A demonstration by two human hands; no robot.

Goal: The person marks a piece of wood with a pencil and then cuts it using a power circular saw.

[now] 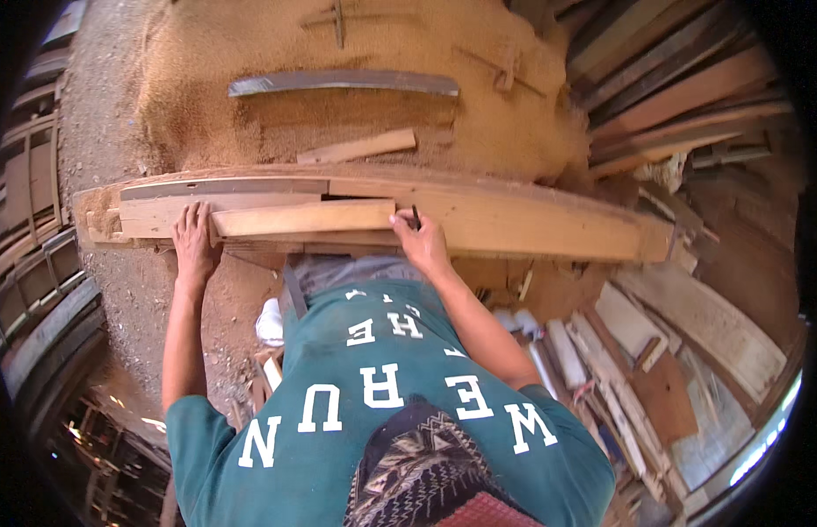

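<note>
A long wooden beam (pixel 549 213) lies crosswise in front of me, with a thinner flat board (pixel 149 216) on its left part. On top rests a short, pale wooden strip (pixel 307 219). At the strip's left end, my left hand (pixel 196 239) lies with its fingers stretched flat over the wood. My right hand (pixel 423 243) is closed around a slim dark pencil-like stick (pixel 415 216). Its fingertips touch the right end of the strip. Whether the stick is a pencil or a marker is too small to tell.
Beyond the beam, sawdust (pixel 189 97) covers the ground, with a long grey-edged plank (pixel 343 83) and a short offcut (pixel 365 146) on it. Stacked boards (pixel 690 79) stand at the far right. Wood scraps (pixel 602 378) lie at the near right; more timber (pixel 48 329) is at the left.
</note>
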